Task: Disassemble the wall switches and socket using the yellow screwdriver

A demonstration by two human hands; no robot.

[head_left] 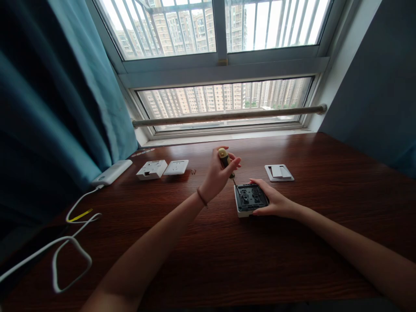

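My left hand (221,168) is closed around the handle of a screwdriver (225,158), which tilts with its shaft running down to the right. The tip meets the left part of a wall switch (251,197), whose dark inner face points up in a white square box. Whether the tip sits in a screw is too small to tell. My right hand (270,198) grips the switch box from the right, thumb at the near side and fingers at the far side. To its upper right lies a white switch cover (278,172) with rocker panels.
On the left of the brown table (195,260) are a white back box (152,169), a white socket plate (176,167) and a few small screws (193,172). A white power strip (112,172) trails its cable (73,238) near the curtain (97,108). A window (224,104) stands behind.
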